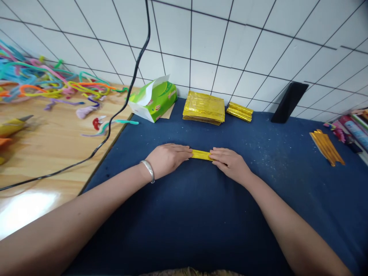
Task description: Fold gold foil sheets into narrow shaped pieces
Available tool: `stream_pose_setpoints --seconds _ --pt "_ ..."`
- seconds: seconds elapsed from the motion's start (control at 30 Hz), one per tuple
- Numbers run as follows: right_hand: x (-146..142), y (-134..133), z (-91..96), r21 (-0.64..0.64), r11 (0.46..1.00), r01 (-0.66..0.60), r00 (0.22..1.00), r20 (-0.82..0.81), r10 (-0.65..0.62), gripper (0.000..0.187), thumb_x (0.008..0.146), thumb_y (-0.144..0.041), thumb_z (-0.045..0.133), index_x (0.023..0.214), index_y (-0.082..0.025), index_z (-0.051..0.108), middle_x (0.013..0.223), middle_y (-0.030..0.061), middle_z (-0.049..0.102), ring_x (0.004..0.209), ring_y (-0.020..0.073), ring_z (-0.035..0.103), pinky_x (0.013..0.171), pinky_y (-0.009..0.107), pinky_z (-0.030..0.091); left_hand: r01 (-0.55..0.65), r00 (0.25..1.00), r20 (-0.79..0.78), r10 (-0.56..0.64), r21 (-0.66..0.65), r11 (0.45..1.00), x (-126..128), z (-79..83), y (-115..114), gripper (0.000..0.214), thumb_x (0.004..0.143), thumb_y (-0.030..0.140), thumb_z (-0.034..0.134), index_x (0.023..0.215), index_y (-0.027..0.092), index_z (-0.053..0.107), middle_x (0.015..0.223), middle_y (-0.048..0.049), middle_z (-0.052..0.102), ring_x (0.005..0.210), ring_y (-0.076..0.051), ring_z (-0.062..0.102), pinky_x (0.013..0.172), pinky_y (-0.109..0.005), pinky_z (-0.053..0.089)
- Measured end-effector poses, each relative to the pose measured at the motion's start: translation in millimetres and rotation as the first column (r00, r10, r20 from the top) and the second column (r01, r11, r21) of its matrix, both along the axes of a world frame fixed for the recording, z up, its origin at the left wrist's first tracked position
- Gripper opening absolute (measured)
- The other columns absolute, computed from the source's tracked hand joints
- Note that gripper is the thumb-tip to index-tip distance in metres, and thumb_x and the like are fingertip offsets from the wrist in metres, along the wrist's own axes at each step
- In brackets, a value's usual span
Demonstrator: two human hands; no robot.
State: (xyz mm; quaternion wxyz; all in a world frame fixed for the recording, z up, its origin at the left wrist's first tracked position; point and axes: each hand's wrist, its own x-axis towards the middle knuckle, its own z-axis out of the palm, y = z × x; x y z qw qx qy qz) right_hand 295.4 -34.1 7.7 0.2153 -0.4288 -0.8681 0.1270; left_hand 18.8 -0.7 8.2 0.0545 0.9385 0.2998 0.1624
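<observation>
A narrow folded strip of gold foil paper (201, 154) lies level on the dark blue cloth. My left hand (170, 158), with a silver bangle at the wrist, presses its fingers together over the strip's left end. At the right end, my right hand (230, 163) grips it with bunched fingers. Only the middle of the strip shows; both ends are hidden under my fingers. Beyond my hands stands a stack of gold foil sheets (204, 107), and beside it rests a pleated gold foil piece (240, 111).
A green tissue box (161, 99) stands by the tiled wall. A black cord (135, 73) crosses the left side. Colourful pipe cleaners (57, 82) litter the wooden table (57, 142). To the right are a black slab (289, 102) and more folded gold strips (327, 147).
</observation>
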Motion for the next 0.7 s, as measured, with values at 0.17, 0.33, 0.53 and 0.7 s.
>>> stream_pose_setpoints --seconds 0.17,0.33,0.53,0.7 --pt "-0.5 -0.1 1.6 -0.020 0.994 0.105 0.984 -0.142 -0.107 0.024 0.088 -0.029 0.048 0.104 -0.025 0.065 0.100 0.0006 0.069 0.101 0.0157 0.059 0.092 0.035 0.046 -0.012 0.987 0.157 0.020 -0.053 0.999 0.4 -4.3 5.3 0.025 0.090 0.030 0.045 0.102 0.020 0.065 0.104 -0.0036 0.067 0.098 -0.015 0.061 0.090 -0.030 0.049" --pt "-1.2 0.6 1.3 0.019 0.991 0.133 0.970 -0.207 -0.126 0.021 0.088 -0.027 0.048 0.099 -0.026 0.065 0.092 -0.0005 0.069 0.089 0.0154 0.060 0.082 0.032 0.049 -0.026 0.975 0.217 0.040 -0.067 0.997 1.0 -7.6 9.0 0.026 0.090 0.030 0.044 0.106 0.020 0.062 0.101 -0.0034 0.067 0.093 -0.015 0.062 0.085 -0.030 0.050" --pt "-4.7 -1.4 1.2 0.101 0.986 0.137 0.983 -0.135 -0.122 0.022 0.088 -0.020 0.045 0.105 -0.023 0.059 0.094 0.0025 0.066 0.086 0.0168 0.058 0.082 0.033 0.046 -0.130 0.971 0.185 0.150 -0.117 0.985 1.8 -9.2 6.7 0.026 0.092 0.027 0.038 0.109 0.022 0.056 0.100 -0.0012 0.066 0.087 -0.014 0.063 0.079 -0.028 0.050" --pt "-6.4 -2.5 5.9 0.040 0.980 0.197 0.979 -0.063 -0.194 0.013 0.086 -0.018 0.046 0.090 -0.022 0.058 0.084 0.0021 0.063 0.080 0.0166 0.057 0.078 0.032 0.045 -0.036 0.973 0.224 0.050 -0.067 0.997 -1.4 -4.1 5.8 0.021 0.088 0.017 0.037 0.099 0.019 0.055 0.111 -0.0037 0.062 0.097 -0.014 0.060 0.084 -0.030 0.049"
